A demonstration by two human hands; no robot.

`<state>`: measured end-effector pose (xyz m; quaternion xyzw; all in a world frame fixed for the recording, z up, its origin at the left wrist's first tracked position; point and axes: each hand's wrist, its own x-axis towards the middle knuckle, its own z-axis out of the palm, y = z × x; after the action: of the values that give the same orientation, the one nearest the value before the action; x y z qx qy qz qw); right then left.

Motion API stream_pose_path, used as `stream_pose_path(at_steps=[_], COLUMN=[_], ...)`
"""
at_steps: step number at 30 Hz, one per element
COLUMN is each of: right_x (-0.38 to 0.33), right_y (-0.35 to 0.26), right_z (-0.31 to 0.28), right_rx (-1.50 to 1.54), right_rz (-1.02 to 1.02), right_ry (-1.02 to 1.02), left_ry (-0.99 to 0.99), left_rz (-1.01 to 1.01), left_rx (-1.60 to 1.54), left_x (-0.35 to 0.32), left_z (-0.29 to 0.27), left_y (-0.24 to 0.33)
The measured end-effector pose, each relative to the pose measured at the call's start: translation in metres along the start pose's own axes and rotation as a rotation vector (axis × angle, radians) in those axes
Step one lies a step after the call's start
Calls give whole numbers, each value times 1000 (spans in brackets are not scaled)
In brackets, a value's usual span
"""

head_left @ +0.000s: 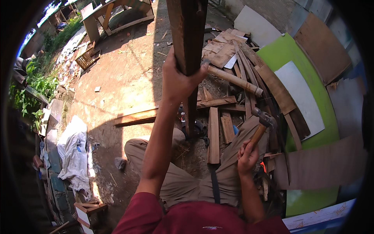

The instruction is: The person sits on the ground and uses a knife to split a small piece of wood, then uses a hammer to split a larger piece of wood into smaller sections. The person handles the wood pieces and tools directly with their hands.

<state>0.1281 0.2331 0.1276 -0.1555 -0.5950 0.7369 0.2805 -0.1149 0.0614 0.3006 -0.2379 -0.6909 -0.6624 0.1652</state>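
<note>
My left hand (180, 80) is closed round a dark wooden beam (187, 35), which rises from between my legs toward the top of the view. Thumb and fingers wrap its sides. In my right hand (248, 156) is a claw hammer (258, 134), gripped by its wooden handle, with the metal head up above my right knee. The hammer is apart from the beam. A short plank (213, 136) lies between my legs, and a longer piece of lumber (137, 117) lies across the ground behind the beam.
To the right are heaped wood scraps, a bamboo-like pole (235, 81), a green sheet (327, 128) and a white panel (302, 95). A white cloth sack (74, 152) and a stone (120, 163) lie at left. A wooden frame (128, 29) stands at the far left.
</note>
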Motion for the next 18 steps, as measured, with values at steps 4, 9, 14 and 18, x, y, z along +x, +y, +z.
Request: stream_pose_path(at_steps=[4, 9, 14, 18], right_x=[3, 6, -3, -8], right_y=[-3, 2, 2, 11], right_z=[6, -3, -6, -20], right_rx=[71, 23, -13, -137], right_rz=[38, -24, -14, 46], right_ry=[7, 42, 57, 101], left_ry=[-332, -800, -1233, -1396], left_rz=[-66, -191, -495, -584], left_rx=[212, 315, 421, 623], left_x=[44, 48, -3, -61], left_z=[-1, 23, 23, 28], left_y=[26, -7, -118, -212])
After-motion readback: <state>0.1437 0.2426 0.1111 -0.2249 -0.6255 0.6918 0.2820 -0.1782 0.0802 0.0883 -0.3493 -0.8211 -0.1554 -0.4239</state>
